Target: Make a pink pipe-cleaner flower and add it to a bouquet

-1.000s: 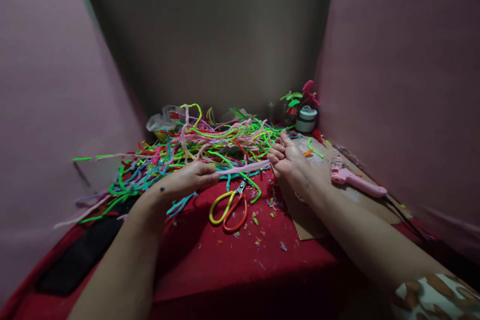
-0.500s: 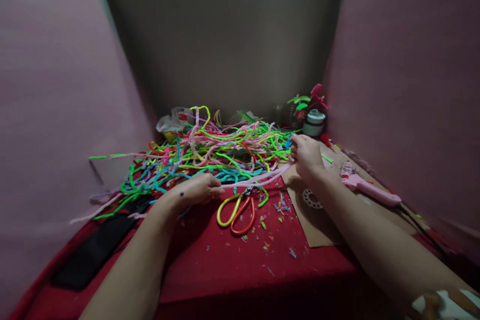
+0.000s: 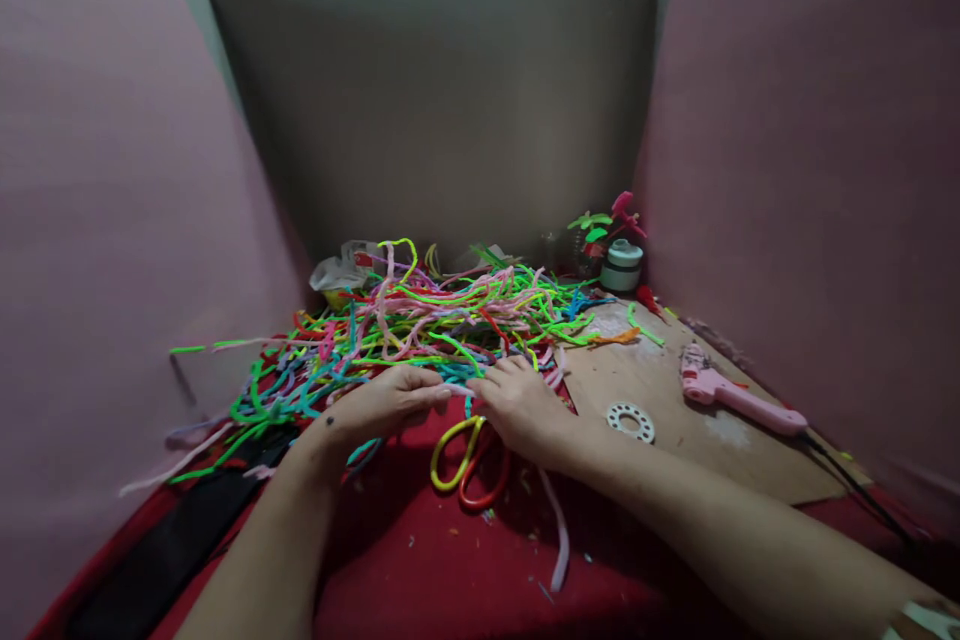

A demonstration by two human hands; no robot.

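Pale pink fuzzy stems [image 3: 556, 532] run between my two hands, and an end hangs below my right wrist over the red cloth. My left hand [image 3: 405, 397] pinches them at their left end. Close beside it, my right hand [image 3: 517, 410] has its fingers closed round the same stems. Scissors with one yellow and one red handle [image 3: 447, 460] lie beneath, their blades hidden behind my right hand. Behind both hands spreads a tangled pile of colourful fuzzy stems [image 3: 442, 305].
On the right, a pink glue gun [image 3: 742, 403] with a black cord and a white ring with holes [image 3: 630, 422] rest on cardboard [image 3: 675, 460]. A lidded jar [image 3: 621, 266] stands behind. A black flat object [image 3: 172, 540] lies at the left on the red cloth [image 3: 420, 570].
My right hand has moved left and down, from beyond the pile's right side to next to my left hand. The stretched stems now hang below it. The view has tilted up slightly.
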